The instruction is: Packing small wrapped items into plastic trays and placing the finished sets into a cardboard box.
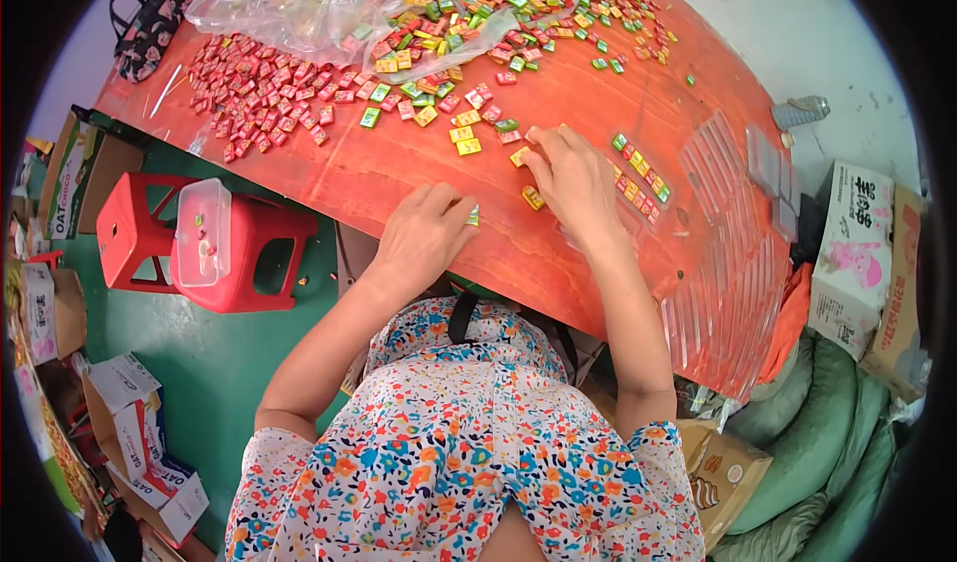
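Observation:
My left hand (427,231) is over the near edge of the red table, its thumb and fingers pinched on a small green wrapped piece (474,216). Farther right, my right hand (578,178) reaches down with thumb and forefinger at a small yellow wrapped piece (518,157); its other fingers are curled. Another yellow piece (533,198) lies between my two hands. A few loose yellow pieces (466,146) lie just beyond them. Beside my right hand, clear narrow trays (654,215) hold rows of red, yellow and green pieces, partly covered by the hand.
A large mixed heap of pieces (498,3) and a red heap (264,98) cover the far table, with a clear plastic bag (299,8) on top. Empty clear trays (723,283) lie at right. Red stools (244,253), one bearing a clear box (202,233), stand left; cartons (852,258) stand right.

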Available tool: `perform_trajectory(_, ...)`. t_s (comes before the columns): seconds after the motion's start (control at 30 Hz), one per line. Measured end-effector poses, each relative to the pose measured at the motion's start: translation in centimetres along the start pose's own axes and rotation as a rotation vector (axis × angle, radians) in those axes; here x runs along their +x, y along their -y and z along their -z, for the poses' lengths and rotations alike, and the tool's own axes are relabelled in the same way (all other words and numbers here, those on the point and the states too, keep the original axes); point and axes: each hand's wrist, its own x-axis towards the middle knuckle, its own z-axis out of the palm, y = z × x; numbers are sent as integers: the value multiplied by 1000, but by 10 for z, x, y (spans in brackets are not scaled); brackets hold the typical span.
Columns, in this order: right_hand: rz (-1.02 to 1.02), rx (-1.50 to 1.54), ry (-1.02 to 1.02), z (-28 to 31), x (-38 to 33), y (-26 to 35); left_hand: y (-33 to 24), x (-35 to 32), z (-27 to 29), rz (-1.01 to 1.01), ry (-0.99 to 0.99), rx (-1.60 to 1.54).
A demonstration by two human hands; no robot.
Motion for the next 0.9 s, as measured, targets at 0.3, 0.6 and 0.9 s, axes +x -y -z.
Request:
perform_trajectory(0.3,-87,-102,130,-37,59,8,22,15,3,56,-103,1)
perform_trajectory(0.6,328,-53,-31,-33,23,9,23,9,4,108,-119,-17)
perform_trajectory(0.9,263,-77,22,-42,39,3,22,17,5,126,-108,-20)
